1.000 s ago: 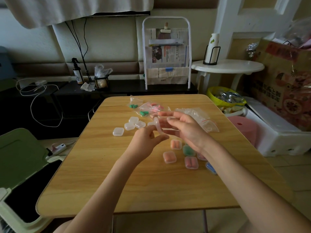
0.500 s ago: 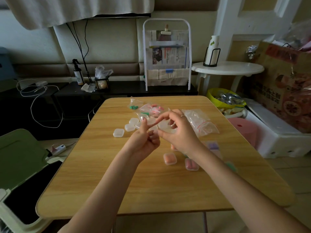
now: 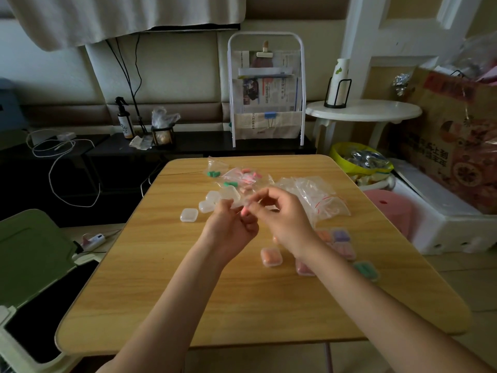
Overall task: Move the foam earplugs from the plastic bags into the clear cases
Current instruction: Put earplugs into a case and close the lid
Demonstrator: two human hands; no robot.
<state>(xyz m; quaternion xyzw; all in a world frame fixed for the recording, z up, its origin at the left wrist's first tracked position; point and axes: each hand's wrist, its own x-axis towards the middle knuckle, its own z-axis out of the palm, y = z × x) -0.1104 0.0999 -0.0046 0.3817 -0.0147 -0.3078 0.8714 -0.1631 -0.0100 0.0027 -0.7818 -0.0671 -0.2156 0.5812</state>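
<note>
My left hand (image 3: 231, 228) and my right hand (image 3: 285, 222) meet fingertip to fingertip above the middle of the wooden table (image 3: 188, 305). Together they pinch a small clear plastic bag (image 3: 240, 203), and a pink earplug (image 3: 244, 210) shows at the fingertips. Behind them lie bags with green earplugs (image 3: 214, 173) and pink earplugs (image 3: 246, 176). Several empty clear cases (image 3: 189, 214) sit to the left. Filled cases, such as an orange one (image 3: 271, 256), a green one (image 3: 365, 269) and a purple one (image 3: 341, 235), lie under and beside my right forearm.
A heap of empty plastic bags (image 3: 317, 196) lies right of my hands. Beyond the table stand a white magazine rack (image 3: 266, 103) and a round white side table (image 3: 363, 111). A green bin (image 3: 29, 254) is at the left, a pink stool (image 3: 390, 208) at the right.
My hands have drawn closer together and lowered a little, still on the small bag; the bag is now bunched between the fingertips and a pink earplug shows there.
</note>
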